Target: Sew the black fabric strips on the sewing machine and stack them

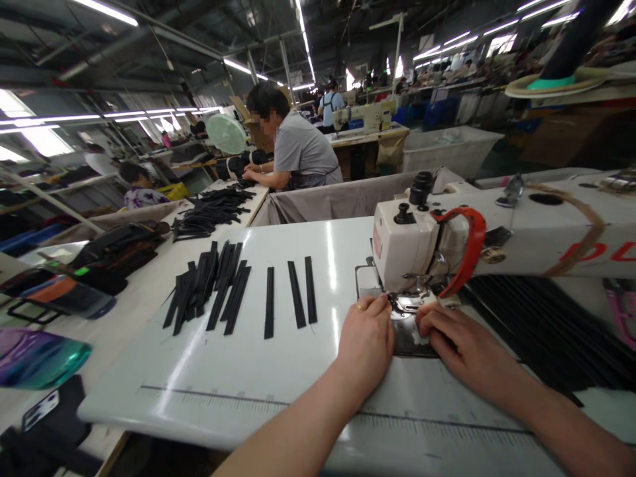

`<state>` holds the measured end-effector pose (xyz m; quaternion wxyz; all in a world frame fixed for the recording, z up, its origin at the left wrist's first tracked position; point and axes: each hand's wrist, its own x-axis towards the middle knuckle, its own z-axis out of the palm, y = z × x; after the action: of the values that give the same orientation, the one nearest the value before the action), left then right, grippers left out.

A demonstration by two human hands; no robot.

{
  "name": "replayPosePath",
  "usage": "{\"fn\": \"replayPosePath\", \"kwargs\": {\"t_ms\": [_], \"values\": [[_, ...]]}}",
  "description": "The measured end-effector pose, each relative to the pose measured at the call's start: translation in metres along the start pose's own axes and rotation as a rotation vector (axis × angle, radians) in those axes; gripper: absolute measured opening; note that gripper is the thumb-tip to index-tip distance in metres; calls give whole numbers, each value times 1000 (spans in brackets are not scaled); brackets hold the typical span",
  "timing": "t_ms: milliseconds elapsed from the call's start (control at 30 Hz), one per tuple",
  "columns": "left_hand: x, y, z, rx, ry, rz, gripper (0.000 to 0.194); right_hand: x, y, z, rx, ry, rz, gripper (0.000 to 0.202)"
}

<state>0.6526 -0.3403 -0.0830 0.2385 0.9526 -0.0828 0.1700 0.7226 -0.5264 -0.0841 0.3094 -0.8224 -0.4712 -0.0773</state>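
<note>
A white sewing machine [403,235] with a red curved guard [472,245] stands at the right of the pale table. My left hand [366,338] rests just left of the metal presser foot [408,303], fingers curled and pressed together. On the other side of the foot, my right hand [453,336] is closed in a pinch over the metal needle plate [408,331]. Whatever the fingers hold is hidden. Left of my hands lie a few separate black fabric strips [297,295], and beyond them a loose pile of black strips [203,285].
Long black strips [541,324] lie under the machine arm at right. A ruler scale [223,399] runs along the table's front. At left are a purple-teal bottle [44,358] and a phone [40,411]. A co-worker in grey [305,149] sits ahead beside another black pile [213,209].
</note>
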Motion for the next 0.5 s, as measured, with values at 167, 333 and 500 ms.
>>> {"fn": "replayPosePath", "kwargs": {"t_ms": [167,333,500], "values": [[-2,5,-1,19,-6,14,24,-1,0,0,-5,0,-5,18],[-4,7,-2,20,13,-16,25,-3,6,3,-7,14,-52,18],[10,-12,3,24,102,-139,27,-5,-1,-4,95,47,-103,21]]}}
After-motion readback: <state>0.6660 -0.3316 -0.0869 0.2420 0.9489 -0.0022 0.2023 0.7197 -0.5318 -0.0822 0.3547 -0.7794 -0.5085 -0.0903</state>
